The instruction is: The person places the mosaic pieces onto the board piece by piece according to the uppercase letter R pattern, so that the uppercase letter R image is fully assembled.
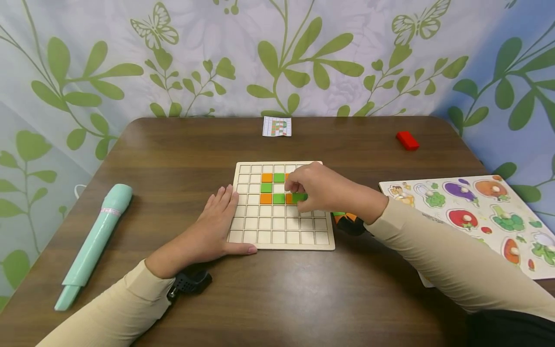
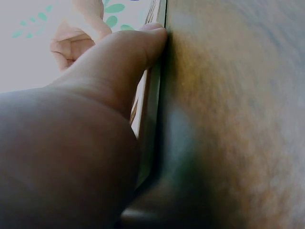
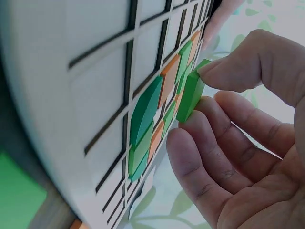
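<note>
Right wrist: right hand (image 3: 243,143) pinches a tile (image 3: 192,95) (green)

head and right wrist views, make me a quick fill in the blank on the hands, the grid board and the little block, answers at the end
1. The right grip pinches a ____ tile.
2. The tiles set in the gridded board are green and ____.
3. The left grip has its ____ at the board's near edge.
4. The small block toward the table's far right corner is ____.

Missing words: green; orange; thumb; red
</note>
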`<action>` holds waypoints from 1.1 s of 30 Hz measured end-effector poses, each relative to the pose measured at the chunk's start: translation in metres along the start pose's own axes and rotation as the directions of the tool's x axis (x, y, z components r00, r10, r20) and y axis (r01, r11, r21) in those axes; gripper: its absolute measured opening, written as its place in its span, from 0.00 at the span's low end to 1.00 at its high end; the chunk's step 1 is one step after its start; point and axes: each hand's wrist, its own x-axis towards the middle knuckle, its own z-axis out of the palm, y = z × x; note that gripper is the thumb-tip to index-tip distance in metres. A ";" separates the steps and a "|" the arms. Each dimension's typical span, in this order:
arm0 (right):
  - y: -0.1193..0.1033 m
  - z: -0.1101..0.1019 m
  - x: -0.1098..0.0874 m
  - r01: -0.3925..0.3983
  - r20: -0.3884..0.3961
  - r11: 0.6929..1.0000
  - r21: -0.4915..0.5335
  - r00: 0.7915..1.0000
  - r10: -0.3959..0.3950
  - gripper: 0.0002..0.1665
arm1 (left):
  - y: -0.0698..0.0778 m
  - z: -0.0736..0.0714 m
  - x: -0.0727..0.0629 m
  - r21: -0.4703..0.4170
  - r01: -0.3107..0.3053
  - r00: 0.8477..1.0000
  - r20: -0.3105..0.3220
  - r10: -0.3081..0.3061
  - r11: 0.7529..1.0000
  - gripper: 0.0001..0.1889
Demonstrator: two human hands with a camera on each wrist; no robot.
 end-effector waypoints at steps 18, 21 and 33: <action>-0.025 0.026 0.027 0.018 0.020 1.000 -0.002 1.000 -0.018 0.13 | -0.001 0.000 0.000 -0.007 0.003 1.000 0.009 -0.002 1.000 0.70; -0.031 0.029 0.030 0.000 0.004 1.000 -0.023 1.000 0.001 0.14 | -0.001 0.000 0.000 -0.007 0.003 1.000 0.006 -0.003 1.000 0.70; -0.043 0.038 0.042 0.014 0.020 0.999 -0.038 1.000 -0.013 0.14 | -0.002 0.001 0.000 -0.002 -0.015 1.000 -0.012 0.015 1.000 0.70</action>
